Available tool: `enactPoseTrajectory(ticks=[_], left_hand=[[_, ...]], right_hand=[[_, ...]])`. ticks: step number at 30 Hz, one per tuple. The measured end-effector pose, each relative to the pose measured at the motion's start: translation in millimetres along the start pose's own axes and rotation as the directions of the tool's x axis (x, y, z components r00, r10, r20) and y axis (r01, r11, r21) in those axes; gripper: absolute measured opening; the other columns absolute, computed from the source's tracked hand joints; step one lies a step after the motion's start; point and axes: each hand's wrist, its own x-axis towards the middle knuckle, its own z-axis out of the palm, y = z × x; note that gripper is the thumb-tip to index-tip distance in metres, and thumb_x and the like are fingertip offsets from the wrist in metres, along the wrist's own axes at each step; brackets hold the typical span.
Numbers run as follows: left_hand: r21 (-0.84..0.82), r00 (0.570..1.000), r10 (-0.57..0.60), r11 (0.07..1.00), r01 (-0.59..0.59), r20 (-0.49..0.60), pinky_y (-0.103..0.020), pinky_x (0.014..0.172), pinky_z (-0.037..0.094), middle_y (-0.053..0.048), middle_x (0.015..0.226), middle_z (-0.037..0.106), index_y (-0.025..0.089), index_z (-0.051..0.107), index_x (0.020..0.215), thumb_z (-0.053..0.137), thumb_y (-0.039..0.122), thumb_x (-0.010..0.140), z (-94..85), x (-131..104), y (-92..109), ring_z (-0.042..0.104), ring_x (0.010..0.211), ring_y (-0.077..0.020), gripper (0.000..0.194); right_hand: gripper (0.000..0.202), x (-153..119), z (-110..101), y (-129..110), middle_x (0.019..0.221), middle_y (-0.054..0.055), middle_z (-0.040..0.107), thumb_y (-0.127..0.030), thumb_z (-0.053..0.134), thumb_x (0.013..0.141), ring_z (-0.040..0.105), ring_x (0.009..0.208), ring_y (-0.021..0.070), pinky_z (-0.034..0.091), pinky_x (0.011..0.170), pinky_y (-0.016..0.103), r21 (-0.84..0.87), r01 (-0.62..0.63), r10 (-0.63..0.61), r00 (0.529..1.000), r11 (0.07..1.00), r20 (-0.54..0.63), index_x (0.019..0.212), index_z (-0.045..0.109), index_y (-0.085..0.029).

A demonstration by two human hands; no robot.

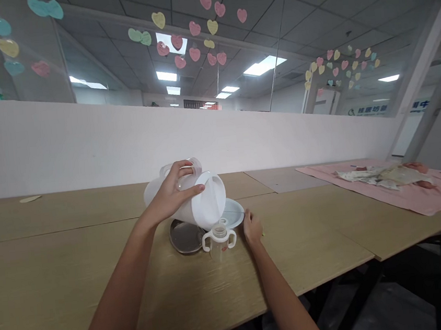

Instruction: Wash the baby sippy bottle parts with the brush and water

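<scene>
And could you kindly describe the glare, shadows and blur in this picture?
In the head view, the ceiling lights glare white; the area under the table falls into shadow; the top right corner is dark and blurred; the red mark on the two-handled bottle is too small to read.

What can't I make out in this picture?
All in the head view:
Right hand: its back hides most fingertips, so whether it grips the pale plate is unclear.
White pitcher in the left hand: its wall and lid hide any contents.
Plate: partly hidden behind the pitcher.
Metal dish: upper part hidden by the pitcher.
Two-handled bottle: its red print is too small to read.
Forearms: cut off by the bottom edge.
</scene>
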Motion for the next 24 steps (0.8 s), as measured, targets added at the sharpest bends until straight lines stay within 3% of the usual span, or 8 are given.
enactPoseTrajectory(ticks=[3,7,10,14,16,20,24], left_hand=[[0.079,0.999,0.002,0.997,0.002,-0.046,-0.04,0.094,0.041,-0.006,0.119,0.054,0.024,0.043,0.112,0.067,0.038,0.068,0.5,2,-5,0.047,0.117,-0.0253,0.052],[-0.013,0.958,-0.031,1.0,0.028,-0.285,-0.041,0.093,0.042,-0.007,0.113,0.057,0.022,0.043,0.112,0.07,0.038,0.064,-7.9,14,-32,0.051,0.112,-0.0249,0.057],[-0.175,0.837,-0.173,0.98,0.094,-0.518,-0.04,0.088,0.045,-0.008,0.107,0.059,0.021,0.043,0.11,0.072,0.036,0.061,-20.9,23,-58,0.056,0.103,-0.0235,0.059],[-0.325,0.562,-0.355,0.932,0.158,-0.747,-0.038,0.087,0.045,-0.005,0.099,0.057,0.019,0.038,0.103,0.072,0.027,0.059,-40.4,28,-84,0.057,0.095,-0.0196,0.056],[-0.345,0.466,-0.391,0.92,0.183,-0.794,-0.037,0.089,0.043,-0.002,0.095,0.053,0.019,0.031,0.1,0.071,0.028,0.062,-49.7,27,-95,0.055,0.094,-0.0172,0.056],[-0.32,0.396,-0.374,0.927,0.198,-0.839,-0.039,0.091,0.039,0.002,0.088,0.042,0.022,0.019,0.09,0.065,0.034,0.069,-66.5,23,-116,0.049,0.098,-0.0164,0.051],[-0.347,0.338,-0.402,0.913,0.214,-0.851,-0.038,0.091,0.039,0.001,0.089,0.035,0.024,0.015,0.083,0.063,0.036,0.068,-80.0,21,-133,0.045,0.099,-0.0169,0.052]], right_hand=[[0.055,0,0,0,0.093,0.017,0.067,-0.047,0.024,0.092,0.062,0.089,0.0292,0.039,0.067,0.031,-0.004,-0.01,0.01,1.0,1.0,-0.006,0.093,0.068,-0.014],[0.058,-1,2,1,0.094,0.017,0.067,-0.047,0.021,0.092,0.062,0.086,0.0281,0.039,0.067,0.031,0.004,-0.003,0.004,0.999,1.0,-0.041,0.093,0.068,-0.013],[0.06,-1,2,1,0.091,0.017,0.067,-0.047,0.018,0.093,0.062,0.084,0.027,0.039,0.065,0.03,0.008,-0.001,0.001,0.998,1.0,-0.069,0.093,0.068,-0.013],[0.063,0,3,1,0.087,0.017,0.068,-0.046,0.015,0.093,0.062,0.083,0.0269,0.039,0.066,0.031,0.023,0.028,-0.026,0.996,0.999,-0.082,0.091,0.069,-0.012],[0.064,0,4,1,0.088,0.018,0.067,-0.046,0.015,0.093,0.062,0.084,0.0277,0.039,0.068,0.032,0.018,0.014,-0.013,0.997,1.0,-0.074,0.091,0.069,-0.012],[0.06,-1,2,-1,0.09,0.017,0.067,-0.044,0.017,0.093,0.062,0.085,0.0275,0.039,0.07,0.033,0.006,-0.019,0.019,0.998,1.0,-0.065,0.093,0.067,-0.012],[0.049,0,-2,0,0.094,0.014,0.067,-0.034,0.02,0.092,0.06,0.09,0.0251,0.038,0.077,0.033,0.011,-0.004,0.006,0.984,1.0,-0.176,0.104,0.062,-0.012]])
